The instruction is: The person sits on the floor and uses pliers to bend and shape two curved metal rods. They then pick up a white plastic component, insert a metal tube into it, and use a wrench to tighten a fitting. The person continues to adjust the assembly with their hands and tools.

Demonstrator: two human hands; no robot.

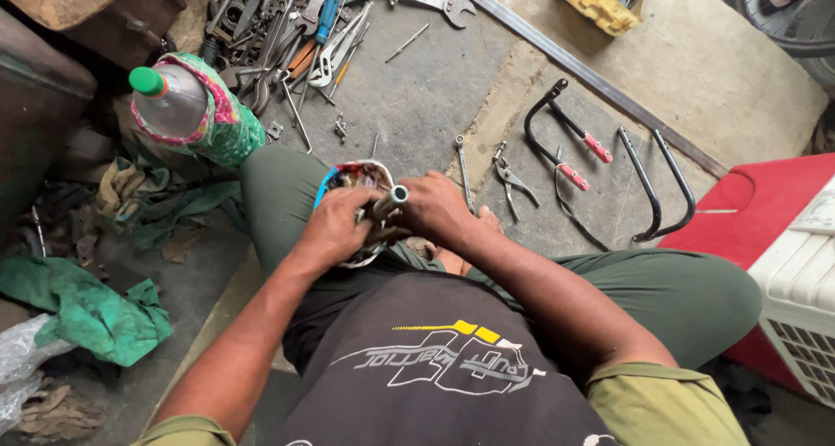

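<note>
At frame centre, my left hand (335,228) and right hand (435,207) grip a metal tube (390,201) over the parts bowl (370,172); I judge steadiness matters next.

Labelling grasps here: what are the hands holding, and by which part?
Both hands grip a short metal tube over a small bowl of parts. The left hand wraps its lower end; the right hand holds near the open top end.

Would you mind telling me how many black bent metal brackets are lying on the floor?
2. One bracket with pink sleeves lies right of the pliers; the plain black bracket lies further right, beside the red box. Others may be hidden in the tool pile.
</note>
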